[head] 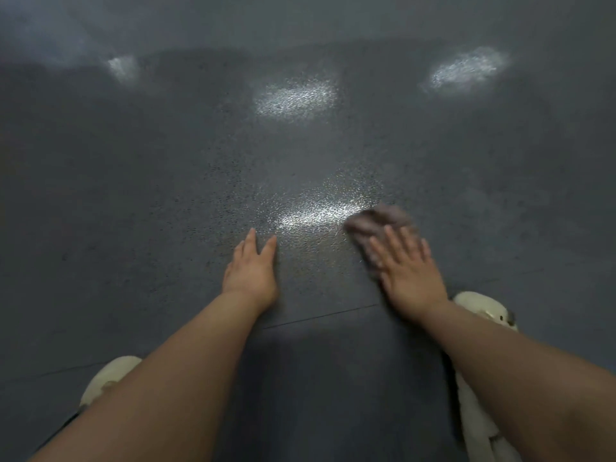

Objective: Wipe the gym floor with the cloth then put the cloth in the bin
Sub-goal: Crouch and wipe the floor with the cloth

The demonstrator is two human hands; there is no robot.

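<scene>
My right hand lies flat, fingers spread, pressing the cloth, which bunches out far-left of it, while my left hand, open and empty, braces on the floor nearby.

At right of centre, the cloth is smeared by motion blur, its edges and folds unreadable, and its near part is hidden under the right hand, whose fingertips are blurred too. Both forearms are cut off by the bottom edge. Two pale shoes, lower left and right, are partly hidden behind the arms.
</scene>
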